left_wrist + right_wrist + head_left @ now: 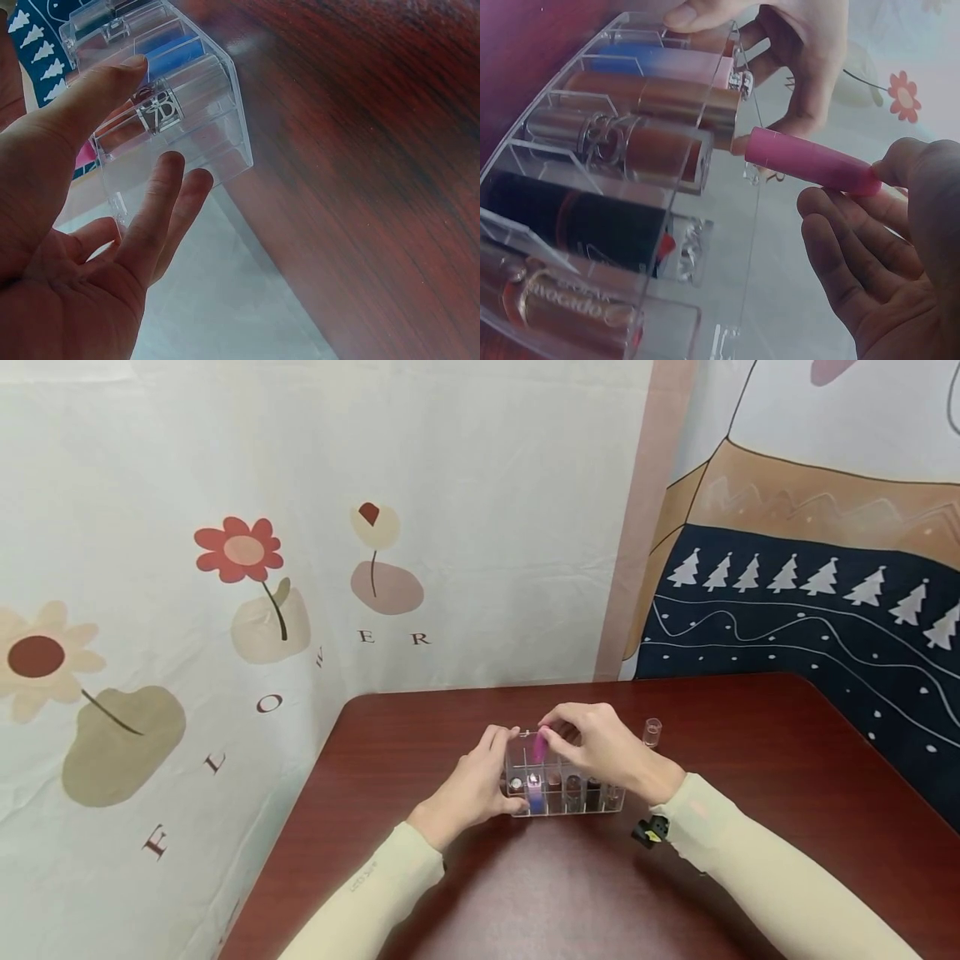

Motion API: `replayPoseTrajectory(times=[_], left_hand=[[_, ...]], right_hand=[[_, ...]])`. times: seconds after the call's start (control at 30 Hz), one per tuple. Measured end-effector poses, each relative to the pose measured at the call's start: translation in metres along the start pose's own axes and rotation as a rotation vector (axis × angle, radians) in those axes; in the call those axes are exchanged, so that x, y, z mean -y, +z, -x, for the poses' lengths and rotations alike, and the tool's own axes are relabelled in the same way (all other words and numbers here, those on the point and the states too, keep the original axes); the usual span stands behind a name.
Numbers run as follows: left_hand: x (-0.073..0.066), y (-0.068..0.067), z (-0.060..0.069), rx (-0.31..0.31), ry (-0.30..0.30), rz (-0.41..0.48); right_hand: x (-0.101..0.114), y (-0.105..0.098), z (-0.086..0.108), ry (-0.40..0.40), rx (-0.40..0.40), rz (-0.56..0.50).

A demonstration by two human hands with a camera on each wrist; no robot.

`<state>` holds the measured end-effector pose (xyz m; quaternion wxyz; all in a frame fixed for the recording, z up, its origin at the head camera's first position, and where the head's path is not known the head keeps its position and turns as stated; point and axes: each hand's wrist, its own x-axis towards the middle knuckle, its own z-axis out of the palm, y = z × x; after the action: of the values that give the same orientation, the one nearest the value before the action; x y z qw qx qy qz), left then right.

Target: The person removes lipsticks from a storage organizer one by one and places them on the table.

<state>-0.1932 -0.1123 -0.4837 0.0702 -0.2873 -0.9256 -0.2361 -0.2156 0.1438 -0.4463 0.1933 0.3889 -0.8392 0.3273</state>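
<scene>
Tube (814,161), pink, is pinched in your R hand (600,747) near top of clear organizer (217,142), back L side; your L hand (471,785) grips organizer's L end on desk (420,735), w/ lipsticks (615,225) in its front row.

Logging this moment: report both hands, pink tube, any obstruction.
Right hand pinching pink tube at top of clear lipstick organizer. Left hand holding organizer's left end. No obstruction visible near the tube.

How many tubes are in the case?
6, in the case: from the left hand, end tube, blue tube, gold tube, brown tube, black tube, avocado tube. More may be hidden.
</scene>
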Motion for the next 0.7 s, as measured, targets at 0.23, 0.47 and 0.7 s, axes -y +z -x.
replayPoseTrajectory(times=[0.23,0.47,0.7], left_hand=[[0.000,0.000,0.001,0.010,-0.012,-0.014],[0.000,0.000,0.001,0.020,-0.019,0.004],[-0.001,-0.001,0.001,0.020,-0.034,0.000]], right_hand=[[-0.002,-0.007,0.002,0.000,-0.023,0.003],[-0.004,-0.015,0.007,0.035,-0.030,0.026],[-0.009,-0.022,0.010,0.048,-0.033,0.026]])
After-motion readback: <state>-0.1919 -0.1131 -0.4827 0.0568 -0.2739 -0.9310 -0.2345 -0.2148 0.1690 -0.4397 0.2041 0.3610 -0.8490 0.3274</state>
